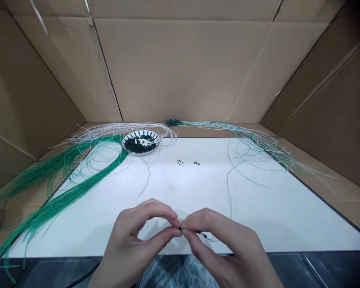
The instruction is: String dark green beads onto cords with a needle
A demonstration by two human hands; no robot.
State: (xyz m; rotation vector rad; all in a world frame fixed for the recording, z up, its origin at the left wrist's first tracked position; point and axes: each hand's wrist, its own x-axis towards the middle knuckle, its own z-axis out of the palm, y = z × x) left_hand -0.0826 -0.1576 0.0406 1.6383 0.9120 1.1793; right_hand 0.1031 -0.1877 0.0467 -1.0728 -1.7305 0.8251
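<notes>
My left hand (138,240) and my right hand (228,242) meet fingertip to fingertip over the front of the white board. Between them sits a tiny dark green bead (180,228), pinched by the thumb and forefinger of my left hand. The right thumb and forefinger are closed on a thin strand at the same spot. Under the right hand a short stretch of this beaded strand (205,236) shows, carrying a few dark beads. The right fingers hide the rest of it.
A patterned plate (124,147) of dark beads stands at the back left. Green strands (87,184) and white strands (108,129) lie around it. A beaded strand bundle (210,125) runs along the back right. Two small bead groups (180,162) rest mid-board. Cardboard walls (180,68) enclose the board.
</notes>
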